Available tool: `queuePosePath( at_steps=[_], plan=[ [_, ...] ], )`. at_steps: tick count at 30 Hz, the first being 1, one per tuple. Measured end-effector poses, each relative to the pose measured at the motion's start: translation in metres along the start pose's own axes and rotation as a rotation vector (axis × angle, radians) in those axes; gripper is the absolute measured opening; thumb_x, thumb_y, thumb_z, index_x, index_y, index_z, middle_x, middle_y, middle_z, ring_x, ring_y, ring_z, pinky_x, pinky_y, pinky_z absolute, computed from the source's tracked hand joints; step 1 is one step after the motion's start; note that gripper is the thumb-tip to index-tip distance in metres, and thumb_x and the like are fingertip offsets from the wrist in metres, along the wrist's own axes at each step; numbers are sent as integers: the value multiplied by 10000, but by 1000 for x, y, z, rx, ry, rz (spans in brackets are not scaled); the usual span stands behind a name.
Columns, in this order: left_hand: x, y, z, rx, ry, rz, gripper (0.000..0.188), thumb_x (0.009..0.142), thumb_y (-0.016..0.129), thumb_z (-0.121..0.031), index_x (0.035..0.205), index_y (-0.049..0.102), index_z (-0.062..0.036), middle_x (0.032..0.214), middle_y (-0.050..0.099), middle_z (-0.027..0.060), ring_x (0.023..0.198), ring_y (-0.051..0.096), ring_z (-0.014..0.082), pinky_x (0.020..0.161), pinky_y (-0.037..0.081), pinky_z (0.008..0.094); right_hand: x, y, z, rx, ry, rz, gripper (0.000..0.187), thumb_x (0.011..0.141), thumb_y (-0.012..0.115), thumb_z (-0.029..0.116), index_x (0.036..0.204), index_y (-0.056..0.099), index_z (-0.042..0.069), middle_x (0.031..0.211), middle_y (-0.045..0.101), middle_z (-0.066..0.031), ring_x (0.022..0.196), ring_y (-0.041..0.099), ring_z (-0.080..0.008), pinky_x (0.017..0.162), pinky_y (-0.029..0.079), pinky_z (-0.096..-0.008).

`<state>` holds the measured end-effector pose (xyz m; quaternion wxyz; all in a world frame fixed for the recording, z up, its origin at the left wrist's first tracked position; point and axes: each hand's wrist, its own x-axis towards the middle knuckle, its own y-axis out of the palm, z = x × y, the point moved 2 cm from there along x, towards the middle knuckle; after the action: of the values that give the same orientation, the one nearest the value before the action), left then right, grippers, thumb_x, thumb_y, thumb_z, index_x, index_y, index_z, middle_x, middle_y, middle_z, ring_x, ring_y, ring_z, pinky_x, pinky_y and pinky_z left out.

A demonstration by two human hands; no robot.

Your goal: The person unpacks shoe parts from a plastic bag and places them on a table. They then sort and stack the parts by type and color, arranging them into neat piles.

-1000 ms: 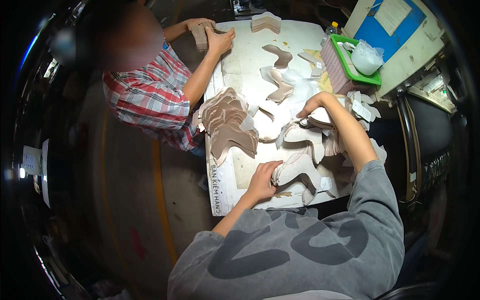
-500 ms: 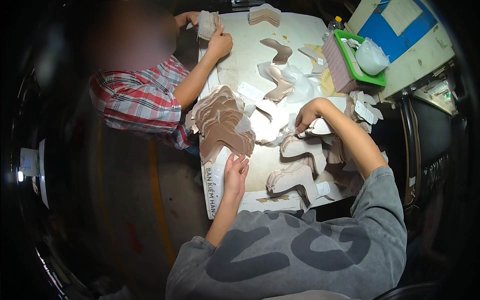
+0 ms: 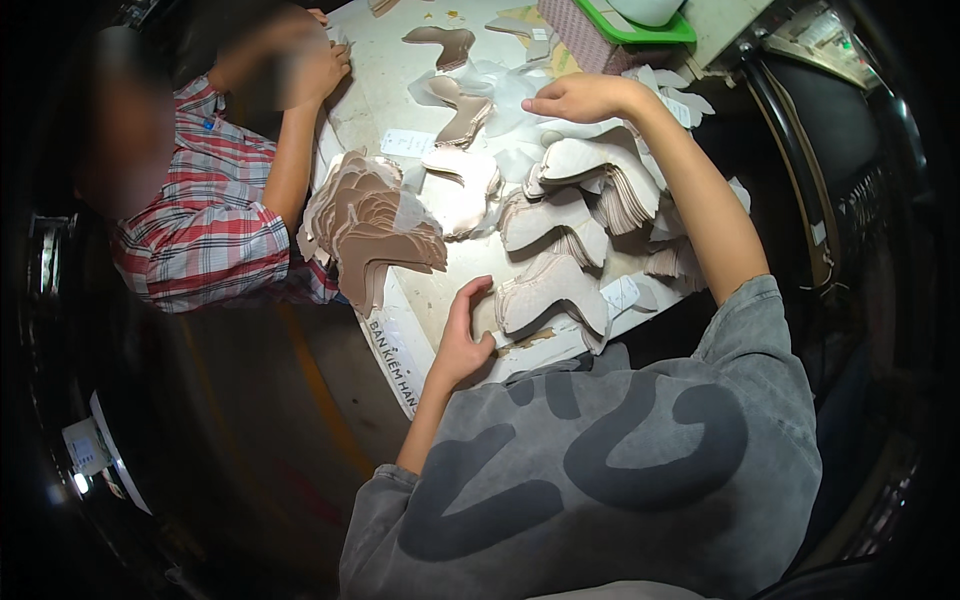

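My left hand [image 3: 463, 337] is at the near table edge, thumb and fingers apart, with nothing in it. Just right of it lies a stack of cream, boomerang-shaped cut pieces [image 3: 545, 292]. Behind that sit a second cream stack [image 3: 555, 222] and a third, thicker one [image 3: 600, 160]. My right hand [image 3: 585, 99] hovers beyond these stacks, fingers stretched to the left and no piece visible in it. Below its fingertips lie thin translucent sheets [image 3: 510, 97], beside a small stack of brown-topped pieces [image 3: 462, 112]. A fanned heap of brown pieces [image 3: 375, 225] lies left of my left hand.
At the left table edge a co-worker in a red checked shirt [image 3: 215, 220] has both forearms near the tabletop. A green tray [image 3: 650, 32] stands on a pink woven box [image 3: 575, 38] at the far right. White paper labels [image 3: 408, 143] lie among the stacks.
My view has turned, shifting the table up and left. My left hand has left the brown heap for the near cream stack. My right hand has come off the cream stacks and moved farther away.
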<state>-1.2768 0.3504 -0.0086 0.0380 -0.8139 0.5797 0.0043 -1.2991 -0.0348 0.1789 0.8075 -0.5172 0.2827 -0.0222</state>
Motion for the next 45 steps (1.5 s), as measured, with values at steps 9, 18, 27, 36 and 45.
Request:
queuePosePath(
  at_steps=[9,18,27,36,45],
  plan=[
    [22,30,10,656,207,-63,1156,641,1006,-331,1635,439,-172,1446,645,86,1313,545,315,1123,357,489,-212,53,48,313,-447,-743,235,1051,625,134,1208,747,9,1186,745,-128,1148,691,-250,1042,510,-366],
    [26,5,21,313,200,211,1111,617,634,-102,1692,360,-158,1621,514,96,1462,473,302,1240,265,441,-243,222,13,940,181,-722,261,1095,634,181,1257,681,-18,1181,733,-107,1069,692,-159,961,562,-328],
    [81,-21,12,-294,-228,166,996,763,425,127,1726,201,-1,1795,264,114,1605,367,259,1176,420,310,-159,278,-31,910,314,-963,563,1152,452,456,1247,587,-83,1248,667,-354,1195,631,-502,1027,477,-503],
    [97,17,14,-265,-173,85,881,869,524,134,1705,301,-33,1573,523,120,1182,612,165,1017,503,286,-136,277,-41,836,332,-899,567,1113,543,479,1005,655,-66,997,690,-278,955,661,-425,872,500,-499],
    [43,11,-41,162,-125,-98,516,1053,610,-187,1509,489,22,1353,664,214,1227,650,297,1089,486,386,-208,246,30,575,343,-820,364,956,782,274,1190,708,6,984,717,-150,976,718,-317,822,564,-413]
  ],
)
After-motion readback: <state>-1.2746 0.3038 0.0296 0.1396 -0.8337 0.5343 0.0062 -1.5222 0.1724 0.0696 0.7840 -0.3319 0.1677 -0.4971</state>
